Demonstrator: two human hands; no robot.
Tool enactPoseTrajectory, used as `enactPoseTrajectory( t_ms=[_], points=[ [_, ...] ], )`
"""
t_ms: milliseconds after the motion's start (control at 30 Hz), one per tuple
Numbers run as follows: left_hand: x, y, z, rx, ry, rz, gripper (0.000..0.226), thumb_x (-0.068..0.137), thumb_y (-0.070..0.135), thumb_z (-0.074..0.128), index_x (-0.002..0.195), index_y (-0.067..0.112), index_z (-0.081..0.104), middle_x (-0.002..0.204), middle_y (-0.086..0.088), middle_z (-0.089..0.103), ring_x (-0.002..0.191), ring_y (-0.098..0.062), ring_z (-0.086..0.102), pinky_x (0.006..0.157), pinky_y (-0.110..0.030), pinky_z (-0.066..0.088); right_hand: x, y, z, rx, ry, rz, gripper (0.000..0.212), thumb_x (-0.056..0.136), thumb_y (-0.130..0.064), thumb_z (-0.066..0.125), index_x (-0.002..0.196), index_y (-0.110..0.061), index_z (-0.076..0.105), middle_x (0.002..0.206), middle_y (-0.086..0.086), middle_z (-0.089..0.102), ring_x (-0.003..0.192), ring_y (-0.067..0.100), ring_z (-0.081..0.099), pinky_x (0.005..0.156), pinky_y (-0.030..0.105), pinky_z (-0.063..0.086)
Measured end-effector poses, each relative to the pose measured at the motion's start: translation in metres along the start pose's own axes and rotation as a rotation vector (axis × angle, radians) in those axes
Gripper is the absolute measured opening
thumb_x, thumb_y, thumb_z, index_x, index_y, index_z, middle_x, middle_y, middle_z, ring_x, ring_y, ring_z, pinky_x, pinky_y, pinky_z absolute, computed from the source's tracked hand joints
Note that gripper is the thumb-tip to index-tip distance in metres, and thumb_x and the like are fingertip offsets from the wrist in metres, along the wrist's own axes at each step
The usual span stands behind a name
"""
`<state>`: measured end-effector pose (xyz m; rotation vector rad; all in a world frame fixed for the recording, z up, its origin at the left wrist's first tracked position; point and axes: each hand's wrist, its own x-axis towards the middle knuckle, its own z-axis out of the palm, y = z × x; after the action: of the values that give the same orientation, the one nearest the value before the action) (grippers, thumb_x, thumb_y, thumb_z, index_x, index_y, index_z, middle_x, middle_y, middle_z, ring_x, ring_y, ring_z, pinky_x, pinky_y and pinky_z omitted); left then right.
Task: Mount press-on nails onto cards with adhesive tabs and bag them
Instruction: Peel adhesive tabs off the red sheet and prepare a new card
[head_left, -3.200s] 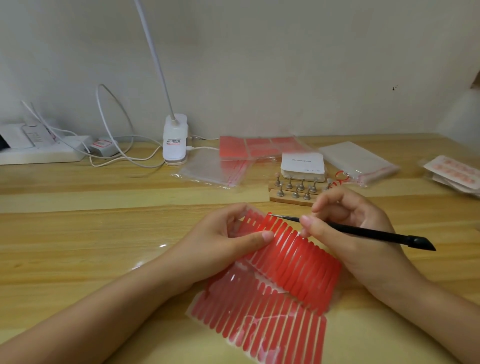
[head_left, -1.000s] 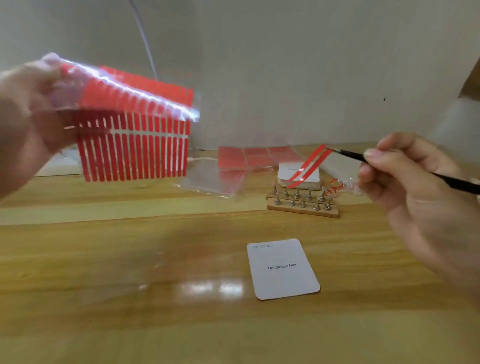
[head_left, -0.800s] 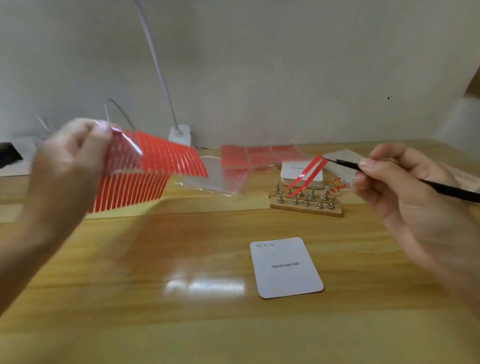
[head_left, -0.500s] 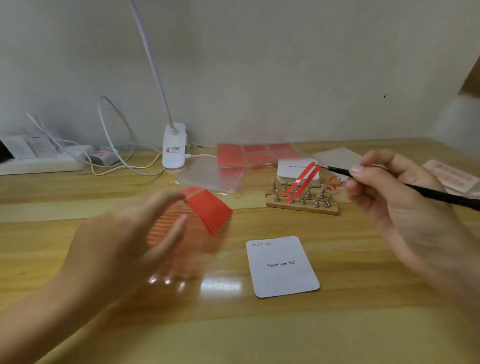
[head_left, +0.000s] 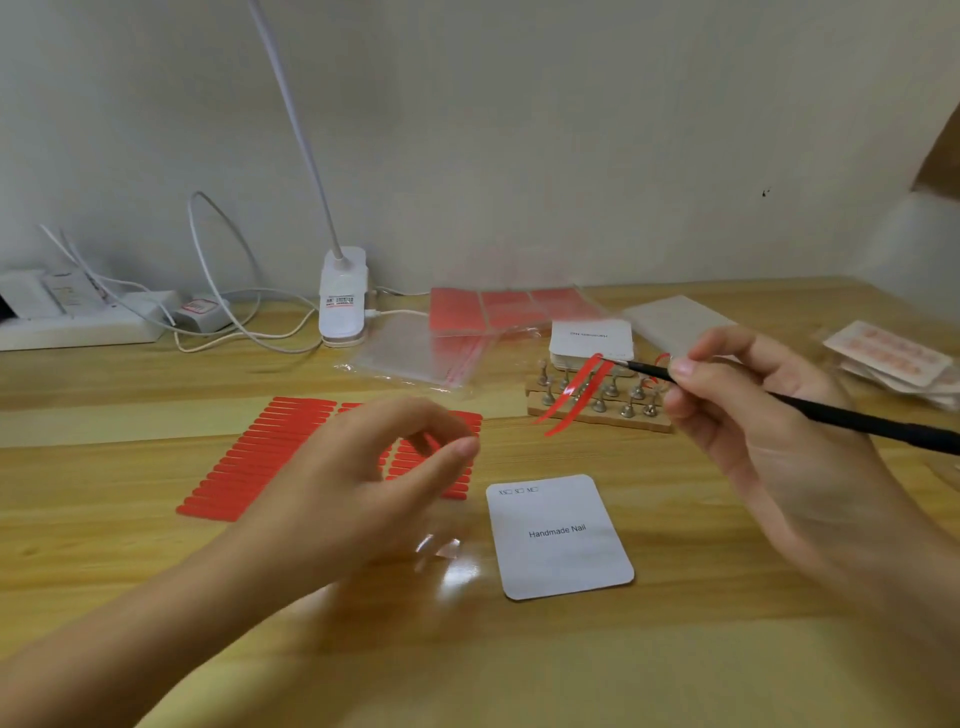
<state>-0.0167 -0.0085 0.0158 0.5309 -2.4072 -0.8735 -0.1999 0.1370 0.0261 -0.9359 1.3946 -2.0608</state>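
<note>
Looking down at the wooden table (head_left: 156, 561), we see nearest to us a white card (head_left: 558, 535) printed "Handmade Nail", lying flat between our two hands. Our left hand (head_left: 363, 483) hovers just left of it, fingers loosely curled and holding nothing, above a sheet of red strips (head_left: 270, 457) that lies flat on the table. Our right hand (head_left: 753, 415) is raised to the right of the card and pinches a thin black tool (head_left: 852, 421) between thumb and fingers. From the tool's tip hang two red strips (head_left: 576, 395), dangling in front of a wooden rack (head_left: 597, 413) of small metal pegs. Just behind the rack sits a stack of white cards (head_left: 592, 340). Further back lie clear bags (head_left: 415, 356), red sheets (head_left: 509, 309) and a pale packet (head_left: 675, 319). At the far right edge rest bagged cards (head_left: 888, 358) with pale nails. Against the wall stand a white lamp base (head_left: 343, 296), cables and a power strip (head_left: 78, 325).
</note>
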Motion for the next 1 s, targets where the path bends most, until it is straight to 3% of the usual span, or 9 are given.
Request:
enactPoseTrajectory(
  t_ms=[67,167,400,533,600,700,800,1000],
  points=[
    [0.006,0.01,0.009,-0.263,-0.025,-0.105,0.033,0.075,0.057,0.062,0.084,0.027,0.071,0.088,0.011,0.068,0.082,-0.003,0.062,0.066,-0.007,0.046,-0.002,0.001,0.001,0.011,-0.013,0.01,0.011,0.06,-0.018,0.063,0.056,-0.028,0.067,0.053,-0.004,0.06,0.053,0.002,0.059,0.057,0.011,0.048],
    [0.011,0.017,0.019,-0.432,-0.032,-0.208,0.046,0.057,0.062,0.055,0.08,0.025,0.072,0.084,-0.004,0.067,0.07,-0.007,0.06,0.061,-0.01,0.046,-0.005,0.003,0.003,0.018,-0.018,0.015,0.011,0.058,-0.018,0.063,0.056,-0.028,0.067,0.053,-0.004,0.06,0.052,0.002,0.059,0.058,0.011,0.049],
    [0.013,0.016,0.028,-0.502,-0.05,-0.298,0.041,0.052,0.064,0.056,0.071,0.03,0.072,0.073,0.012,0.068,0.066,0.003,0.056,0.063,-0.013,0.045,-0.006,0.01,0.003,0.006,-0.019,0.035,0.008,0.057,-0.02,0.064,0.057,-0.027,0.067,0.054,-0.005,0.06,0.053,0.003,0.059,0.059,0.012,0.05],
    [0.012,0.016,0.028,-0.491,-0.08,-0.328,0.039,0.051,0.062,0.06,0.071,0.03,0.073,0.088,-0.011,0.068,0.072,-0.01,0.054,0.07,-0.026,0.041,-0.007,0.011,0.003,0.004,-0.016,0.038,0.007,0.057,-0.02,0.065,0.057,-0.027,0.067,0.053,-0.004,0.059,0.053,0.003,0.059,0.059,0.012,0.049],
    [0.012,0.016,0.028,-0.513,-0.076,-0.332,0.038,0.049,0.058,0.063,0.07,0.028,0.073,0.087,-0.018,0.066,0.07,-0.012,0.051,0.067,-0.023,0.041,-0.007,0.011,0.003,0.002,-0.017,0.036,0.007,0.056,-0.02,0.065,0.057,-0.027,0.067,0.053,-0.005,0.059,0.052,0.003,0.059,0.059,0.012,0.049],
    [0.012,0.015,0.027,-0.544,-0.079,-0.333,0.028,0.054,0.05,0.065,0.067,0.026,0.072,0.074,-0.009,0.064,0.067,-0.009,0.051,0.057,-0.01,0.041,-0.007,0.011,0.002,0.003,-0.015,0.035,0.008,0.057,-0.02,0.065,0.057,-0.027,0.067,0.053,-0.005,0.059,0.052,0.003,0.058,0.059,0.012,0.049],
    [0.015,0.013,0.023,-0.553,-0.065,-0.348,0.015,0.068,0.037,0.068,0.066,0.023,0.072,0.074,-0.005,0.063,0.068,-0.009,0.053,0.054,-0.006,0.042,-0.007,0.012,0.001,-0.017,-0.025,0.023,0.005,0.056,-0.022,0.066,0.059,-0.027,0.067,0.054,-0.004,0.06,0.053,0.004,0.059,0.06,0.012,0.05],
    [0.019,0.011,0.015,-0.504,-0.013,-0.314,0.025,0.068,0.037,0.065,0.072,0.013,0.071,0.074,-0.002,0.069,0.071,-0.005,0.058,0.063,-0.007,0.042,-0.006,0.013,-0.001,-0.106,-0.051,-0.031,0.022,0.055,-0.028,0.067,0.074,-0.02,0.061,0.054,-0.002,0.059,0.056,0.006,0.059,0.063,0.013,0.05]
  ],
)
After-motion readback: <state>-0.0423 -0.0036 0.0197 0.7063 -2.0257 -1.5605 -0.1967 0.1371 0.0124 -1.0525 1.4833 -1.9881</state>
